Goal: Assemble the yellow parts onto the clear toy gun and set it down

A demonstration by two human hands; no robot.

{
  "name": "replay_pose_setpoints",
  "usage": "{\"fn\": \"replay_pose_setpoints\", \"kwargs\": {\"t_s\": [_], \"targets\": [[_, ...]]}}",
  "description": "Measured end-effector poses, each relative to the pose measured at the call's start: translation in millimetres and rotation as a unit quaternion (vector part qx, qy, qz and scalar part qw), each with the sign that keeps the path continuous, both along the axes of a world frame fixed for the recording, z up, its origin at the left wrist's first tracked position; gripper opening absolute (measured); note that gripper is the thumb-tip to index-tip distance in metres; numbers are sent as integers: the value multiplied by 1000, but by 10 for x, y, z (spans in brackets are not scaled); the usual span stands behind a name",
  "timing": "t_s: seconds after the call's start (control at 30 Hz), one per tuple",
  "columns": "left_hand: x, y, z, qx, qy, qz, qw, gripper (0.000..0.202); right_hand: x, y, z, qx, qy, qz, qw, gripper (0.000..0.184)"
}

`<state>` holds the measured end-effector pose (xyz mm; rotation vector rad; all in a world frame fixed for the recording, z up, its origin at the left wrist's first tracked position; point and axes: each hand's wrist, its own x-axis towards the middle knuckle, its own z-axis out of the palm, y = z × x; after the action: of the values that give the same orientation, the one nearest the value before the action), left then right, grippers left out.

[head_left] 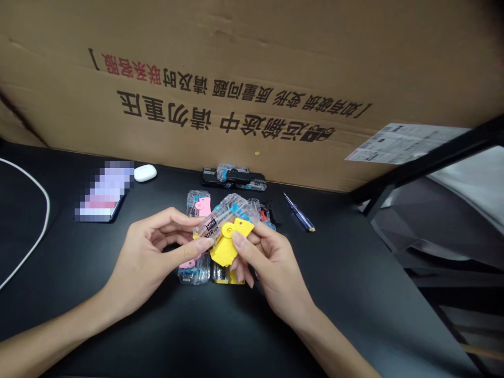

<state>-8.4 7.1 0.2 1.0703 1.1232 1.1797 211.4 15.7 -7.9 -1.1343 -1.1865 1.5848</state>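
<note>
A clear plastic blister pack [224, 218] sits between the two hands, tilted, its crinkled shell catching glare. Inside it, a flat yellow plastic piece [228, 247] with a round ring and angular edges shows right under the right thumb [238, 239]. A black label reads "MINI" and part of a word, the rest lost behind the left thumb [205, 244]. What the piece is cannot be made out.

The left hand [151, 257] pinches the pack's lower edge, thumb in front and index finger [189, 216] reaching over the top. The right hand [271, 268] clamps the pack from the other side, its thumb pressing the front and its other fingers [240, 273] curled beneath, partly hidden.

Just past the left fingertips lies a pack with a pink piece [200, 207]; under the fingers, a second pink pack [192, 270] is half covered. Below the right fingers, a yellow pack [228, 274] is cut off by the hand. Beyond the right thumb are a pack with a red part [265, 212] and a blue-handled screwdriver [299, 212]. Farther ahead is a black-and-blue pair of packs [234, 177]. Well left of the left hand are a white earbud case [145, 172], a blurred phone [104, 191] and a white cable [33, 220], all on a black table [354, 273], against a cardboard box [236, 68] printed upside down.
</note>
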Motion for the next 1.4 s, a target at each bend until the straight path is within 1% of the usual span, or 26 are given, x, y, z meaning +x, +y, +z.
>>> {"fn": "replay_pose_setpoints", "kwargs": {"t_s": [0.2, 0.33, 0.43, 0.53, 0.63, 0.73, 0.8, 0.87, 1.0, 1.13, 1.27, 1.4], "targets": [[28, -14, -27, 18, 10, 24, 999, 26, -6, -16, -30, 18, 12, 9, 1000, 49], [50, -47, -39, 15, -13, 22, 1000, 25, -19, -28, -43, 19, 17, 8, 1000, 48], [57, -51, -42, 9, -23, 18, 1000, 29, -11, -35, -25, 35, 1, 4, 999, 45], [58, -27, -35, 5, -36, -13, 999, 30, 3, -55, -13, 60, -26, 8, 998, 38], [56, -6, -31, -6, -53, -44, 998, 33, 10, -86, -21, 61, -42, 34, 997, 34], [54, -17, -38, -17, -55, -36, 998, 37, 12, -102, -27, 62, -60, 59, 994, 36], [50, -33, -42, -12, -37, -24, 999, 32, 13, -97, -22, 69, -72, 62, 993, 34], [41, -47, -44, 8, -6, -20, 1000, 29, 18, -85, -16, 72, -76, 63, 992, 30], [3, -51, -54, 77, 61, -27, 995, 29, 40, -73, -26, 72, -40, 77, 994, 28], [-40, -24, -87, 139, 122, -16, 983, 32, 62, -82, -50, 76, -23, 72, 994, 26], [-62, 7, -93, 147, 140, -19, 979, 31, 55, -73, -39, 77, -3, 71, 994, 16], [-63, 4, -58, 136, 125, -25, 982, 30, 53, -54, -6, 82, -17, 93, 992, 20]]}}
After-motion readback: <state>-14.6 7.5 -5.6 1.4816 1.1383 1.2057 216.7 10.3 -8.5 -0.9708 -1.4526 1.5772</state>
